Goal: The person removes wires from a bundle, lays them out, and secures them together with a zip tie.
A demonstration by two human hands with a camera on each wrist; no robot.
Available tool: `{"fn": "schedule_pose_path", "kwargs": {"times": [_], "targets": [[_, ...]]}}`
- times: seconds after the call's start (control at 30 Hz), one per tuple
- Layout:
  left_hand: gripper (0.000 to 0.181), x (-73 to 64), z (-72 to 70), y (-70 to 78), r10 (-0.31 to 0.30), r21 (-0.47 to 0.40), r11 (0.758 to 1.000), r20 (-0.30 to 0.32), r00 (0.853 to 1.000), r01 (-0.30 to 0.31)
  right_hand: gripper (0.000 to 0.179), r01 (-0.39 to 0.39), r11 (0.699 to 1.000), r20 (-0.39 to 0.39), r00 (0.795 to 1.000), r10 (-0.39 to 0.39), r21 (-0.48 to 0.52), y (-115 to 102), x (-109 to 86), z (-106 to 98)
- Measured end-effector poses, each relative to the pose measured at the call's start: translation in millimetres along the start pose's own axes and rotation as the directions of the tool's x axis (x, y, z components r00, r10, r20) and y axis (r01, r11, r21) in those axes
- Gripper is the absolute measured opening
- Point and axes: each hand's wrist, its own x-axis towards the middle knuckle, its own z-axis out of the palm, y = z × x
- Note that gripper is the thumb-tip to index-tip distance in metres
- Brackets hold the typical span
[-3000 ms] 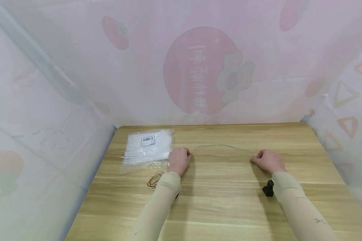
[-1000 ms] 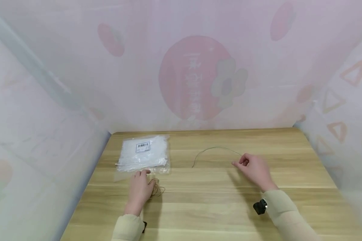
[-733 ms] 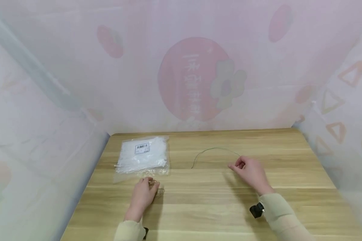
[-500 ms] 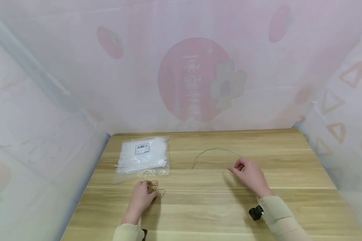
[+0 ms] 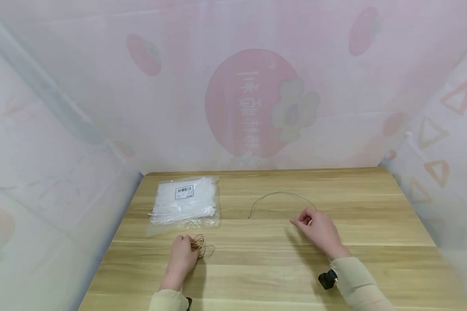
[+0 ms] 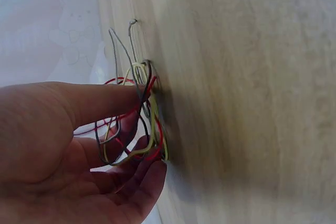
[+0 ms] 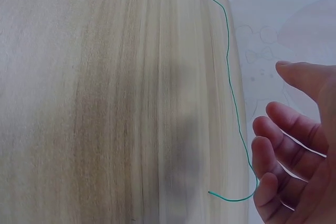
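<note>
My left hand (image 5: 180, 261) grips a small tangle of thin wires (image 5: 200, 247) at the left of the table. Close up in the left wrist view, red, yellow, black and grey strands of the wires (image 6: 152, 111) loop between the thumb and fingers, partly hidden by them. A single green wire (image 5: 281, 192) lies in an arch on the wood farther back. Over the table beside its right end, my right hand (image 5: 321, 229) hovers with fingers loosely bent and nothing in them. The right wrist view has the whole green wire (image 7: 231, 80) lying free of that hand.
A clear plastic bag (image 5: 184, 203) of thin white strips like cable ties, with a barcode label, lies at the back left, just beyond my left hand. Pale printed sheets (image 5: 159, 108) wall off the wooden table (image 5: 264, 276) at the back and sides.
Both hands held the green wire at first and have let it go. My left hand moved left and took hold of the wire tangle. My right hand drew back toward me and leftward.
</note>
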Motion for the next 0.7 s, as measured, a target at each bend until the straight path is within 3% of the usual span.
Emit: {"fn": "schedule_pose_path", "kwargs": {"times": [0.23,0.57,0.7], "targets": [[0.04,0.0,4.4,0.6,-0.017,-0.008,1.0,-0.049,0.999,0.017,0.027,-0.011,1.0,0.006,1.0,0.011,0.016,-0.7,-1.5,2.8],[0.017,-0.5,4.7,3.0,0.039,0.048,0.998,-0.003,0.999,-0.039,0.028,-0.01,1.0,0.015,1.0,0.01,0.015,-1.9,-3.6,6.7],[0.014,1.1,5.4,8.8,0.04,0.003,0.999,0.0,0.999,-0.04,0.026,-0.004,1.0,0.015,1.0,0.004,0.013,-3.3,-4.5,8.0]]}}
